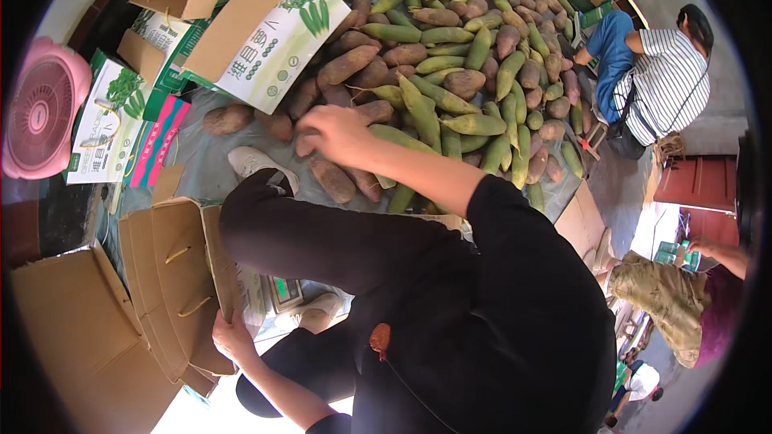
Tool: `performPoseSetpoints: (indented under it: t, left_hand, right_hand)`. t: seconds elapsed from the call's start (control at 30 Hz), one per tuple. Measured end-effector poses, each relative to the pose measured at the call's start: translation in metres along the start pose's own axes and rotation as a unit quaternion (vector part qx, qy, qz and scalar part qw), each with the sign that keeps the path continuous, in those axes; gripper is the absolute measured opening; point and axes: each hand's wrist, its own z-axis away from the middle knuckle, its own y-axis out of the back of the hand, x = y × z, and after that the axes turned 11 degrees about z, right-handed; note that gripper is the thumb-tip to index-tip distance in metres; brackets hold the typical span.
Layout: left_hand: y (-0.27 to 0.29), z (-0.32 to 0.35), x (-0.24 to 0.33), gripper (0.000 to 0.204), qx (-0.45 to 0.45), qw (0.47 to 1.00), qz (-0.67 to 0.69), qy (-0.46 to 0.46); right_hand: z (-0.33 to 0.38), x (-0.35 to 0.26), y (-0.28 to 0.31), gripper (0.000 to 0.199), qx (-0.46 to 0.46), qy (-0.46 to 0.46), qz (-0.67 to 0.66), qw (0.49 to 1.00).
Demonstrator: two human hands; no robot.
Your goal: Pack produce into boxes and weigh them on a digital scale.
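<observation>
Right hand (334, 133) at centre frame, fingers curled down onto a brown, tapered root (338, 179) at the near edge of the big heap of green and brown tapered shoots (466, 56). Left hand (233, 339) at lower left, closed on the flap edge of an open brown cardboard box (173, 273). Pink round plastic fan (40, 108) at far left.
</observation>
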Motion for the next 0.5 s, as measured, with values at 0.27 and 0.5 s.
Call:
performPoseSetpoints:
  t: [0.27,0.5]
  left_hand:
    - [0.005,-0.003,0.011,0.03,-0.036,0.998,-0.008,0.056]
    - [0.0,-0.002,-0.003,0.027,-0.021,1.0,0.015,0.006]
  right_hand:
    - [0.128,0.149,0.022,0.014,-0.055,-0.181,0.15,0.97]
    - [0.132,0.219,0.041,0.02,-0.192,-0.27,0.369,0.869]
